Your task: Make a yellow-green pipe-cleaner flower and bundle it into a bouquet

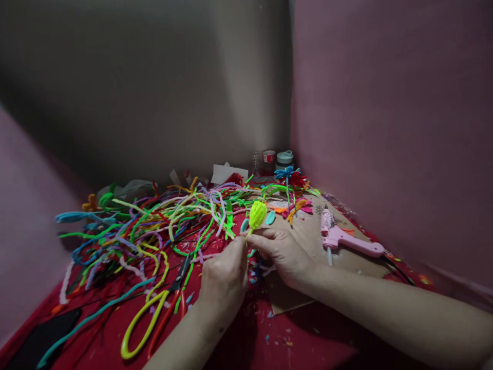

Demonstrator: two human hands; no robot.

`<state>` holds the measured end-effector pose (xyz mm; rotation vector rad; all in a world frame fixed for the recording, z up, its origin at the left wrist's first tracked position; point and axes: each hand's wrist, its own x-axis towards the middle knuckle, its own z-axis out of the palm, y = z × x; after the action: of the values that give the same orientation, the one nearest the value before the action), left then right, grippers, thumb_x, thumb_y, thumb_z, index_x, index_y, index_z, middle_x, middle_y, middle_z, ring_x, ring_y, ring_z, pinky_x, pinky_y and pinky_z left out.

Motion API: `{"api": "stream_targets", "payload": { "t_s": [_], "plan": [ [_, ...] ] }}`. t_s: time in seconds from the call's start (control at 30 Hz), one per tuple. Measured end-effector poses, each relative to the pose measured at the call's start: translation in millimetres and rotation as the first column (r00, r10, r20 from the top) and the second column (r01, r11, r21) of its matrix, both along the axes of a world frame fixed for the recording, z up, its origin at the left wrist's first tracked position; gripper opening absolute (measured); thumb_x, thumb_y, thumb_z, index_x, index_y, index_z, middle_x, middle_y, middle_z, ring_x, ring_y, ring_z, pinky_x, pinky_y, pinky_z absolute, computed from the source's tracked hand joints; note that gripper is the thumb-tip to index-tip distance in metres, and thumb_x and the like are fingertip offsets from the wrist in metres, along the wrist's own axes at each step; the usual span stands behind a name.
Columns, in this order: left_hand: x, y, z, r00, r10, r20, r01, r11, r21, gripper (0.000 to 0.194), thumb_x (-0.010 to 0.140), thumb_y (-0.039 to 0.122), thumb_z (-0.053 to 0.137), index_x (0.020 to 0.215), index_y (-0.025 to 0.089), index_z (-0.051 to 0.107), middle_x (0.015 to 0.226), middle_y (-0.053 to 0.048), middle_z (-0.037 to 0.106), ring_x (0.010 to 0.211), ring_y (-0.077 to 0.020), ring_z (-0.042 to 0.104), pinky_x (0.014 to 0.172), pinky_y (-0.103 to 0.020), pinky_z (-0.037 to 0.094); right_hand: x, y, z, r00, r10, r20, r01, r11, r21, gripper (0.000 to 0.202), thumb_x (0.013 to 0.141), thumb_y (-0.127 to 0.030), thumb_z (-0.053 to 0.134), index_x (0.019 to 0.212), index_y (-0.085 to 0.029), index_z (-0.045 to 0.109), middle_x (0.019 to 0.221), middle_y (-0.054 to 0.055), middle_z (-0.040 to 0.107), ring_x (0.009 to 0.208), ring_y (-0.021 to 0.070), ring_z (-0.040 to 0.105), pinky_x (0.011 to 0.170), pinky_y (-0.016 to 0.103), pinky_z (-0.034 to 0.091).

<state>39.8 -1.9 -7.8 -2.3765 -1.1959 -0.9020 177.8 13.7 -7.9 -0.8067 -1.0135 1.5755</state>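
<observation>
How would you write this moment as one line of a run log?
left hand: gripping below yellow-green bud | right hand: pinching there too | glue gun: on cardboard | fuzzy wires: heaped left

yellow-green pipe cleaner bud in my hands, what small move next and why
Probably a small twist of the stem just under the yellow-green pipe cleaner bud: the fingertips of the left hand and right hand already meet there, and a teal loop shows on either side. Whether the loops are fastened can't be seen.

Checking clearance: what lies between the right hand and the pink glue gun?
Between the right hand and pink glue gun, the head view shows brown cardboard.
</observation>
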Motion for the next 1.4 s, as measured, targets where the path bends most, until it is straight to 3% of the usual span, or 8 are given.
{"api": "stream_targets", "payload": {
  "t_s": [0.17, 0.37, 0.67, 0.8, 0.93, 1.03, 1.13, 1.4],
  "plan": [
    [-1.7, -2.6, 6.1, 0.945, -0.012, 0.328, 0.095, 0.967, -0.238, 0.012, 0.087, 0.014, 0.044, 0.087, 0.018, 0.056, 0.058, 0.005, 0.053, 0.046, -0.0085, 0.048, 0.047, -0.018, 0.037, 4.2, 1.8, 2.2, 0.991, 0.131, -0.005, -0.128, 0.977, 0.172, 0.015, 0.07, -0.034, 0.072, 0.078, -0.021, 0.074, 0.085, 0.002, 0.064, 0.089, 0.0174, 0.055, 0.085, 0.033, 0.041],
    [1.3, -8.2, 16.7, 0.717, 0.178, 0.674, 0.342, 0.752, -0.563, 0.014, 0.085, 0.028, 0.052, 0.079, 0.019, 0.059, 0.056, 0.006, 0.044, 0.047, -0.0072, 0.036, 0.043, -0.018, 0.03, 8.2, 4.3, 7.2, 0.984, 0.171, 0.051, -0.178, 0.949, 0.26, 0.014, 0.076, -0.032, 0.065, 0.078, -0.022, 0.074, 0.077, -0.001, 0.063, 0.077, 0.0131, 0.055, 0.08, 0.029, 0.041],
    [0.9, -9.0, 21.9, 0.352, 0.469, 0.81, 0.811, 0.278, -0.514, 0.018, 0.082, 0.035, 0.058, 0.077, 0.018, 0.057, 0.043, 0.01, 0.038, 0.029, -0.0018, 0.02, 0.029, -0.014, 0.024, 9.4, 16.1, -7.6, 0.933, 0.354, -0.066, -0.346, 0.932, 0.112, 0.025, 0.073, -0.028, 0.069, 0.096, -0.02, 0.072, 0.073, -0.001, 0.063, 0.061, 0.0082, 0.047, 0.056, 0.021, 0.033],
    [0.3, -6.0, 19.8, 0.309, 0.499, 0.809, 0.875, 0.183, -0.447, 0.019, 0.081, 0.036, 0.059, 0.078, 0.017, 0.057, 0.043, 0.011, 0.039, 0.027, -0.0008, 0.015, 0.025, -0.014, 0.025, 8.3, 14.9, -7.7, 0.941, 0.315, -0.124, -0.3, 0.945, 0.129, 0.025, 0.068, -0.023, 0.073, 0.093, -0.02, 0.073, 0.072, 0.0, 0.064, 0.061, 0.0091, 0.049, 0.06, 0.023, 0.037],
    [2.2, -6.8, 20.0, 0.479, 0.409, 0.777, 0.734, 0.3, -0.61, 0.02, 0.084, 0.038, 0.053, 0.081, 0.018, 0.057, 0.046, 0.009, 0.04, 0.03, -0.0029, 0.025, 0.031, -0.015, 0.026, 6.1, 11.5, -4.4, 0.954, 0.25, -0.166, -0.226, 0.963, 0.148, 0.019, 0.066, -0.023, 0.074, 0.085, -0.021, 0.074, 0.07, 0.0, 0.065, 0.065, 0.0116, 0.054, 0.066, 0.026, 0.042],
    [3.6, -8.2, 14.1, 0.715, 0.19, 0.673, 0.425, 0.647, -0.633, 0.016, 0.086, 0.029, 0.049, 0.077, 0.017, 0.056, 0.052, 0.006, 0.046, 0.04, -0.0065, 0.041, 0.041, -0.018, 0.033, 4.6, 9.2, -1.7, 0.972, 0.181, -0.147, -0.16, 0.976, 0.146, 0.013, 0.065, -0.024, 0.074, 0.078, -0.02, 0.074, 0.068, 0.0, 0.065, 0.066, 0.0124, 0.055, 0.067, 0.027, 0.042],
    [3.3, -8.0, 3.0, 0.905, 0.052, 0.422, 0.131, 0.91, -0.393, 0.013, 0.087, 0.02, 0.045, 0.081, 0.018, 0.056, 0.059, 0.003, 0.056, 0.048, -0.01, 0.052, 0.047, -0.02, 0.036, 3.9, 6.8, 1.5, 0.986, 0.121, -0.113, -0.107, 0.987, 0.122, 0.01, 0.064, -0.02, 0.073, 0.074, -0.02, 0.074, 0.068, -0.001, 0.066, 0.065, 0.0114, 0.055, 0.067, 0.026, 0.041],
    [-3.0, -3.5, -9.0, 0.994, 0.112, 0.002, -0.112, 0.994, 0.008, 0.017, 0.091, 0.017, 0.043, 0.106, 0.016, 0.051, 0.077, -0.004, 0.069, 0.052, -0.013, 0.063, 0.046, -0.022, 0.04, 2.7, 1.3, 5.2, 0.989, 0.111, -0.097, -0.098, 0.987, 0.128, 0.008, 0.067, -0.023, 0.071, 0.073, -0.019, 0.071, 0.071, -0.001, 0.067, 0.071, 0.0131, 0.057, 0.073, 0.029, 0.042]
  ]
}}
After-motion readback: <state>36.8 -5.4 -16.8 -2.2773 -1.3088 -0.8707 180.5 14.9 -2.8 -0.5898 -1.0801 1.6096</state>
